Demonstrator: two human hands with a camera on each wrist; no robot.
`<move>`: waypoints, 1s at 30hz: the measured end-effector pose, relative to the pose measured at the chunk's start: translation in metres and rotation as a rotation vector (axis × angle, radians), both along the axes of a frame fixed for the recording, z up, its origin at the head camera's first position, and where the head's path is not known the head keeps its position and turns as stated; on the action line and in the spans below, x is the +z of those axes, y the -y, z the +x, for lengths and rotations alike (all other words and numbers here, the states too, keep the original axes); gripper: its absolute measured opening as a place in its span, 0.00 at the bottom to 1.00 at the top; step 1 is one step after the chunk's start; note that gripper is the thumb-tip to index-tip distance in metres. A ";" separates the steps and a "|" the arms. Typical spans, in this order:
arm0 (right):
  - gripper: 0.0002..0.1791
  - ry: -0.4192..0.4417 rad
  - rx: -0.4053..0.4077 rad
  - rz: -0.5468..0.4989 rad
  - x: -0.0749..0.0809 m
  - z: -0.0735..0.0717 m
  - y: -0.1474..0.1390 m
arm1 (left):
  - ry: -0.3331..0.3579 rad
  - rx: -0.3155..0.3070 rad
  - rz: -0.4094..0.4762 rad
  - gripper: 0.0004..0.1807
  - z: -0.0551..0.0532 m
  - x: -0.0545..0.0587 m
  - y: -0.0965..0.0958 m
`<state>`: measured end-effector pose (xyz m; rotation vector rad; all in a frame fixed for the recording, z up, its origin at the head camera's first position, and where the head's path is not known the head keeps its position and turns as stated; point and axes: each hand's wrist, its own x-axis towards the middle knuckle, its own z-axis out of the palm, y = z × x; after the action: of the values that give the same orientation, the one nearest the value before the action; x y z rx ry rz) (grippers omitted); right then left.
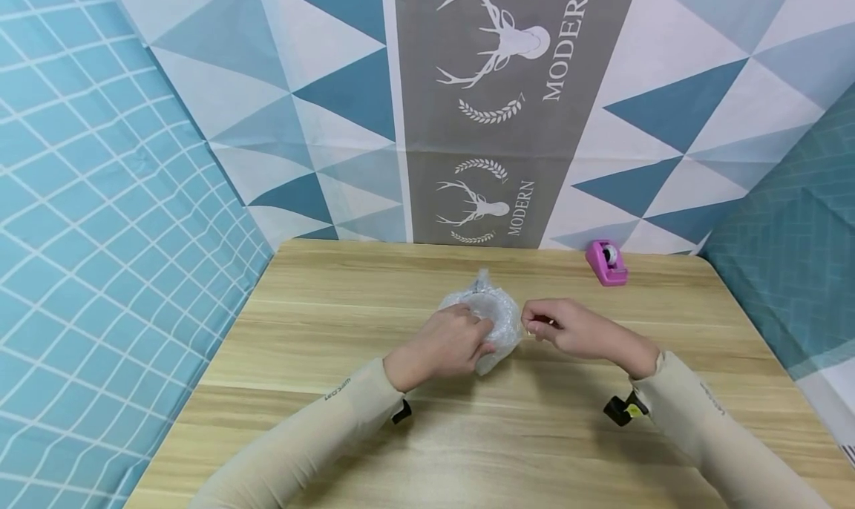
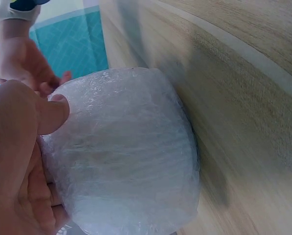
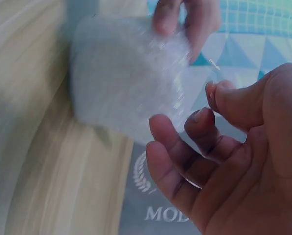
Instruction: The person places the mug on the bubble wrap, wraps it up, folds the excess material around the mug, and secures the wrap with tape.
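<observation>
A bowl-shaped thing in bubble wrap (image 1: 502,316) stands on the table, its hollow facing up and a twist of wrap sticking out at the far side. My left hand (image 1: 453,340) grips its near-left rim; in the left wrist view the thumb (image 2: 55,115) lies on the outer side and the other fingers reach inside. Just right of the wrap is my right hand (image 1: 568,327), thumb and forefinger pinched together. A thin clear strip, which looks like tape (image 3: 214,64), glints by those fingertips. The other right fingers (image 3: 168,134) are loosely bent near the wrap.
A pink tape dispenser (image 1: 608,263) sits at the table's far right edge. Behind the wooden table (image 1: 334,294) hangs a patterned cloth (image 1: 334,123), with blue cloth (image 1: 100,234) along the left side and teal cloth on the right.
</observation>
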<state>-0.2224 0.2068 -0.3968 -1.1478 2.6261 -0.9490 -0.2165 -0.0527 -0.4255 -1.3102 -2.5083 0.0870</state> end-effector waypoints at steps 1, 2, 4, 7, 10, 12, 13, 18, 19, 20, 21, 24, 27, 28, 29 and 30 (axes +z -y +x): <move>0.10 0.000 0.016 -0.006 0.002 0.001 0.002 | 0.000 0.002 -0.002 0.16 0.000 0.000 0.000; 0.09 0.003 0.031 -0.009 0.004 0.002 0.005 | 0.000 0.005 -0.003 0.16 0.000 -0.001 0.000; 0.09 0.004 0.051 0.002 0.007 0.003 0.009 | -0.001 0.010 0.000 0.16 0.000 -0.001 0.000; 0.09 -0.021 0.063 0.040 0.008 0.002 0.014 | 0.005 0.017 0.007 0.17 0.000 -0.001 0.001; 0.10 -0.071 0.069 0.072 0.007 -0.001 0.017 | 0.009 0.015 0.005 0.17 0.000 -0.001 0.001; 0.11 -0.090 0.070 0.085 0.005 -0.003 0.018 | 0.010 0.012 0.003 0.17 0.000 -0.001 0.001; 0.12 -0.094 0.071 0.089 0.005 -0.004 0.018 | 0.009 0.010 0.002 0.17 0.000 -0.001 0.000; 0.12 -0.075 0.067 0.101 0.002 -0.009 0.019 | 0.013 0.013 -0.001 0.16 0.000 0.000 0.000; 0.12 -0.070 0.064 0.103 0.002 -0.009 0.019 | 0.016 0.014 -0.002 0.16 0.000 0.000 0.000; 0.12 -0.065 0.061 0.105 0.002 -0.010 0.018 | 0.019 0.015 -0.004 0.17 0.000 0.000 0.000; 0.12 -0.061 0.057 0.108 0.001 -0.010 0.018 | 0.018 0.015 -0.004 0.17 0.000 0.000 0.000; 0.13 -0.054 0.045 0.118 0.000 -0.012 0.018 | 0.018 0.017 -0.005 0.17 0.000 -0.001 0.000; 0.14 -0.056 0.037 0.128 -0.001 -0.013 0.019 | 0.016 0.015 0.001 0.17 0.000 -0.001 0.000; 0.15 -0.059 0.035 0.129 -0.001 -0.013 0.019 | 0.017 0.016 0.002 0.17 0.000 -0.001 0.000; 0.15 -0.061 0.034 0.131 -0.001 -0.014 0.020 | 0.014 0.014 0.005 0.17 0.000 -0.001 0.000; 0.16 -0.064 0.031 0.134 -0.001 -0.014 0.020 | 0.015 0.013 0.007 0.17 0.000 -0.001 0.000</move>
<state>-0.2361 0.1868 -0.3979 -1.2013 2.6661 -0.7303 -0.2162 -0.0524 -0.4270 -1.2963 -2.5275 0.0721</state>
